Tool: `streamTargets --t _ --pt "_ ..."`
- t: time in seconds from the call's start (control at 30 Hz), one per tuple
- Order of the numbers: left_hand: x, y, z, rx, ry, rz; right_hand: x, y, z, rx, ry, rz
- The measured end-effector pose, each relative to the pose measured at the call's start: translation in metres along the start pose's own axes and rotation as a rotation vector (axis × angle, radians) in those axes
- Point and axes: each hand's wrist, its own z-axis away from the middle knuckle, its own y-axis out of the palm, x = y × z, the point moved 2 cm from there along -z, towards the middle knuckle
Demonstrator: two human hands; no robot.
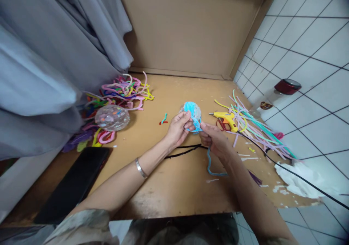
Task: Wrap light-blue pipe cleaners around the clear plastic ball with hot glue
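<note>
My left hand is closed on a small pale round ball, its front partly covered by rows of light blue fuzzy pipe cleaner. At the ball's lower right side, my right hand pinches a blue pipe cleaner. A loose blue length trails below that hand onto the table and passes under the forearm. Black pipe cleaners lie beneath my wrists. Close to the right hand rests a yellow glue gun with red-handled scissors beside it.
A pile of coloured pipe cleaners and a clear lumpy ball lie at left, behind a black phone. Straight pipe cleaners, a red-lidded jar, the gun's cord and white tissue occupy the right.
</note>
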Motion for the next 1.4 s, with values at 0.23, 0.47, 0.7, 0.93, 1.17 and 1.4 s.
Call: streamTargets --t 0.23,0.47,0.7,0.93,1.17,1.4 --pt "0.002 0.003 0.001 -0.038 -0.006 0.004 -0.003 -0.003 0.001 -0.273 -0.326 0.129" --pt "0.009 0.002 0.006 -0.184 -0.067 0.021 0.009 -0.002 0.011 -0.576 -0.746 0.716" --pt "0.006 -0.010 0.005 0.058 0.014 -0.537 0.012 -0.015 0.002 -0.313 -0.640 0.655" --pt "-0.003 -0.013 0.000 0.033 0.116 -0.583 0.014 -0.028 -0.001 -0.315 -0.542 0.632" --pt "0.003 -0.010 0.003 0.035 0.102 -0.552 0.009 -0.015 0.000 -0.220 -0.539 0.667" --pt "0.000 -0.010 0.004 0.132 0.116 -0.589 0.011 -0.019 0.000 -0.324 -0.475 0.581"
